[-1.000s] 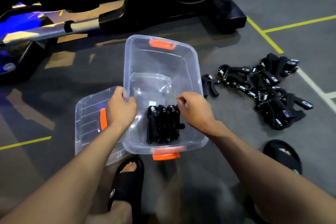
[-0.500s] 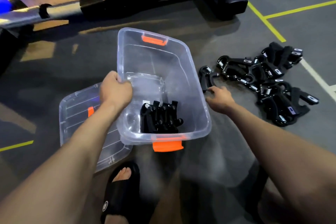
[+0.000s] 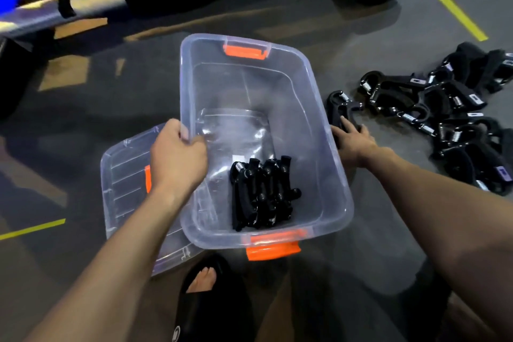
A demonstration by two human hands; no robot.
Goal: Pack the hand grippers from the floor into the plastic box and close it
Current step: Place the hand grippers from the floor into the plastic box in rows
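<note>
Left hand [image 3: 177, 157] grips plastic box [image 3: 319, 130] rim, few grippers inside [image 3: 262, 194]; right hand [image 3: 351, 139] closing on lone hand gripper [image 3: 340, 107] on floor beside box, w/ pile [image 3: 455, 119] near.

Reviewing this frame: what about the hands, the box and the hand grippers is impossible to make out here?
- Head view: right hand lies on a hand gripper by the plastic box; the box wall hides its thumb side, so the grasp is unclear.
- The floor pile runs off the right edge, tangled and dark; no count possible.
- Hand grippers in the box overlap; number uncertain.
- Lid is partly under the box and the left hand.
</note>
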